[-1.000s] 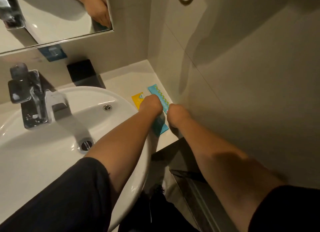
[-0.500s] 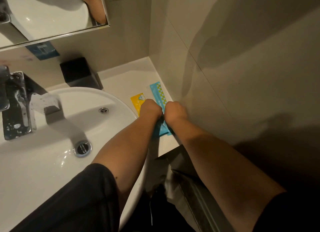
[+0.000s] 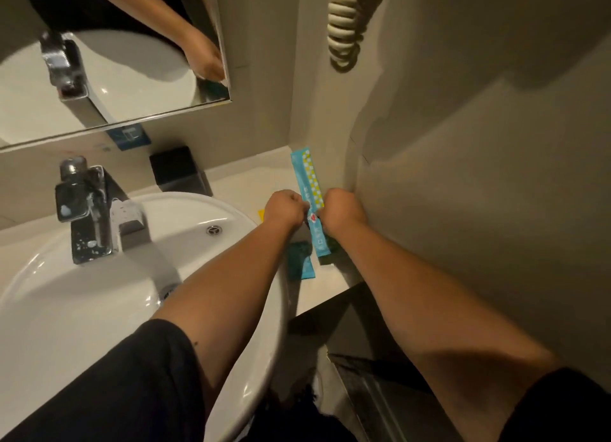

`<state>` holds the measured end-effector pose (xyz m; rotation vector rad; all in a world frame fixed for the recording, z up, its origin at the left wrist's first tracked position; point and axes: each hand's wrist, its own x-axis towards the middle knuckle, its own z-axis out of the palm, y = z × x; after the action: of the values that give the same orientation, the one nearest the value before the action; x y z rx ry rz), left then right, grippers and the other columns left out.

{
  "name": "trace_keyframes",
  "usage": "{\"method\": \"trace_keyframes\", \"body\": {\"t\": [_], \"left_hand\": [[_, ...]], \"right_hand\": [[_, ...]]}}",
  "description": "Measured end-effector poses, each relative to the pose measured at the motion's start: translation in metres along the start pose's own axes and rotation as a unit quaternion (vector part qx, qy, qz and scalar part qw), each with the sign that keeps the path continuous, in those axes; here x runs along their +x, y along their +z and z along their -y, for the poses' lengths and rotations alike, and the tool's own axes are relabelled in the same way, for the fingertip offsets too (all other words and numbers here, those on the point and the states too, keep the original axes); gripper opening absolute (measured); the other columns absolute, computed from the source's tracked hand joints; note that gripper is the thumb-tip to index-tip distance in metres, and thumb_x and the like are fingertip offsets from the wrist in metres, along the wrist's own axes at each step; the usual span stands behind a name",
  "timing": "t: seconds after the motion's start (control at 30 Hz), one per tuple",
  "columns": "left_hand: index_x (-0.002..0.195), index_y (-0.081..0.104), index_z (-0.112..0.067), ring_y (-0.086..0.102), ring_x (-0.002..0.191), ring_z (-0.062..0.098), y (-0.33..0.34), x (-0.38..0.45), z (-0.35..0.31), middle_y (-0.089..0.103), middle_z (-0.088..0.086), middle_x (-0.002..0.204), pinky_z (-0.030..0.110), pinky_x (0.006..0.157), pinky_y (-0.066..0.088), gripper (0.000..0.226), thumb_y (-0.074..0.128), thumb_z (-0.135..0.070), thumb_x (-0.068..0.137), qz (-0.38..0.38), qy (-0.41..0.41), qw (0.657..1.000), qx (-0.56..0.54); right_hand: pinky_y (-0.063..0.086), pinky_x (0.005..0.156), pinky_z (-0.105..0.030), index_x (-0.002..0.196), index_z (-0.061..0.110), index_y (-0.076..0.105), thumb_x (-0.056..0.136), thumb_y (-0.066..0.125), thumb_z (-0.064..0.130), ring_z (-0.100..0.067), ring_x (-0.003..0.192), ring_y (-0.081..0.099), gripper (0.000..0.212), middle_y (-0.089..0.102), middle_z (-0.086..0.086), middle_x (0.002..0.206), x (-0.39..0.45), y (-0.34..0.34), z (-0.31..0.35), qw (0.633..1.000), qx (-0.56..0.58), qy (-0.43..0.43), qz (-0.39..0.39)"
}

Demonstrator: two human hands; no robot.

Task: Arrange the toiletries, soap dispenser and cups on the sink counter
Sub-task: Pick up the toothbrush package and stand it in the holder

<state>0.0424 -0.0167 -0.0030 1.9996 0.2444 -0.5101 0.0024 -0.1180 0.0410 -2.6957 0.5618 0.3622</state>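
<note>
Basin: round white glazed ceramic sink basin point(image 3: 82, 309), glossy, holding a metal drain point(image 3: 169, 289) partly hidden by the left forearm and a small round overflow fitting point(image 3: 214, 230) on its far wall
Counter: pale smooth sink counter point(image 3: 251, 184) running into the corner of beige tiled walls
Long packet: long flat light-blue plastic toiletry packet point(image 3: 309, 184) with a yellow-and-white checked strip along one edge, lifted lengthwise beside the right-hand wall, above the counter
Left hand: left hand point(image 3: 286, 208) curled into a fist, knuckles up, pinching the left edge of the long packet about midway
Right hand: right hand point(image 3: 340, 210) likewise curled, gripping the packet's right edge, just beside the wall; the two fists nearly touch
Arms: both forearms bare and extended, black short sleeves at the near edge
Other packets: a teal crinkled sachet point(image 3: 301, 263) lies flat on the counter under the wrists; a yellow packet corner point(image 3: 262, 213) peeks out left of the left hand
Tap: square chrome mixer tap point(image 3: 87, 210), water-spotted
Box: matt black cube-shaped box point(image 3: 177, 170) against the back wall
Above: frameless mirror point(image 3: 115, 61) and a cream coiled cord point(image 3: 344, 22) hanging on the wall
</note>
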Motion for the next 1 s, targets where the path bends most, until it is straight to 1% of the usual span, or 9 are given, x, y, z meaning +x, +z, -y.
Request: {"method": "trace_keyframes", "body": {"t": [0.1, 0.23, 0.3, 0.37, 0.43, 0.53, 0.73, 0.87, 1.0], "left_hand": [[0.056, 0.056, -0.014, 0.063, 0.069, 0.035, -0.022, -0.013, -0.016, 0.069, 0.018, 0.073, 0.045, 0.067, 0.054, 0.026, 0.065, -0.013, 0.080, -0.017, 0.030, 0.999, -0.031], [0.066, 0.063, -0.015, 0.056, 0.062, 0.027, -0.064, -0.030, -0.032, 0.069, 0.013, 0.073, 0.038, 0.063, 0.050, 0.017, 0.064, -0.016, 0.083, -0.047, 0.083, 0.994, -0.048], [0.075, 0.066, -0.015, 0.063, 0.069, 0.024, -0.089, -0.036, -0.035, 0.071, 0.010, 0.078, 0.038, 0.069, 0.053, 0.010, 0.064, -0.018, 0.085, -0.071, 0.113, 0.990, -0.044], [0.086, 0.068, -0.017, 0.067, 0.078, 0.020, -0.116, -0.040, -0.035, 0.071, 0.004, 0.084, 0.037, 0.074, 0.055, 0.006, 0.063, -0.021, 0.088, -0.094, 0.134, 0.986, -0.028], [0.092, 0.068, -0.018, 0.067, 0.082, 0.016, -0.140, -0.042, -0.032, 0.071, 0.000, 0.088, 0.037, 0.077, 0.055, 0.009, 0.063, -0.023, 0.089, -0.123, 0.151, 0.981, -0.009], [0.088, 0.069, -0.021, 0.067, 0.080, 0.016, -0.172, -0.037, -0.028, 0.071, -0.003, 0.085, 0.041, 0.076, 0.057, 0.006, 0.063, -0.023, 0.087, -0.164, 0.161, 0.973, -0.006], [0.096, 0.071, -0.018, 0.067, 0.085, 0.016, -0.222, -0.018, -0.032, 0.073, -0.001, 0.094, 0.037, 0.081, 0.054, 0.013, 0.061, -0.022, 0.088, -0.262, 0.160, 0.952, 0.008], [0.098, 0.070, -0.017, 0.065, 0.086, 0.018, -0.245, -0.004, -0.031, 0.072, 0.001, 0.096, 0.034, 0.077, 0.052, 0.015, 0.059, -0.023, 0.090, -0.319, 0.138, 0.938, 0.006], [0.099, 0.071, -0.017, 0.062, 0.083, 0.015, -0.253, 0.012, -0.032, 0.072, 0.000, 0.095, 0.024, 0.067, 0.040, 0.018, 0.056, -0.023, 0.091, -0.362, 0.106, 0.926, 0.033]], "right_hand": [[0.043, 0.067, -0.031, 0.099, 0.011, 0.064, 0.091, 0.062, 0.026, -0.034, 0.096, 0.064, 0.017, 0.068, -0.013, 0.105, -0.005, -0.022, 0.014, 0.999, 0.010, -0.010, -0.032], [0.041, 0.066, -0.028, 0.082, 0.013, 0.065, 0.087, 0.064, 0.025, -0.030, 0.086, 0.063, 0.014, 0.067, -0.010, 0.089, -0.013, -0.043, 0.045, 0.995, 0.071, -0.036, -0.054], [0.044, 0.065, -0.032, 0.062, 0.014, 0.055, 0.083, 0.065, 0.022, -0.030, 0.079, 0.062, 0.025, 0.064, -0.009, 0.077, -0.015, -0.045, 0.064, 0.989, 0.119, -0.062, -0.054], [0.051, 0.067, -0.037, 0.053, 0.017, 0.046, 0.082, 0.066, 0.019, -0.031, 0.075, 0.064, 0.035, 0.064, -0.008, 0.069, -0.018, -0.044, 0.083, 0.981, 0.161, -0.092, -0.049], [0.053, 0.070, -0.038, 0.053, 0.019, 0.047, 0.083, 0.067, 0.019, -0.030, 0.075, 0.067, 0.036, 0.067, -0.009, 0.069, -0.020, -0.043, 0.104, 0.974, 0.189, -0.119, -0.046], [0.054, 0.072, -0.040, 0.057, 0.020, 0.051, 0.085, 0.066, 0.021, -0.030, 0.076, 0.068, 0.032, 0.071, -0.011, 0.075, -0.017, -0.039, 0.137, 0.965, 0.212, -0.154, -0.034], [0.052, 0.072, -0.037, 0.063, 0.019, 0.056, 0.085, 0.067, 0.024, -0.023, 0.072, 0.060, 0.025, 0.064, -0.003, 0.072, 0.013, -0.036, 0.201, 0.948, 0.221, -0.229, -0.031], [0.050, 0.069, -0.036, 0.065, 0.021, 0.055, 0.086, 0.067, 0.026, -0.025, 0.076, 0.061, 0.025, 0.065, -0.004, 0.076, 0.031, -0.030, 0.233, 0.936, 0.216, -0.275, -0.033], [0.052, 0.069, -0.038, 0.067, 0.022, 0.054, 0.087, 0.065, 0.028, -0.027, 0.077, 0.062, 0.024, 0.067, -0.006, 0.078, 0.052, -0.010, 0.253, 0.934, 0.208, -0.290, -0.026]]}}
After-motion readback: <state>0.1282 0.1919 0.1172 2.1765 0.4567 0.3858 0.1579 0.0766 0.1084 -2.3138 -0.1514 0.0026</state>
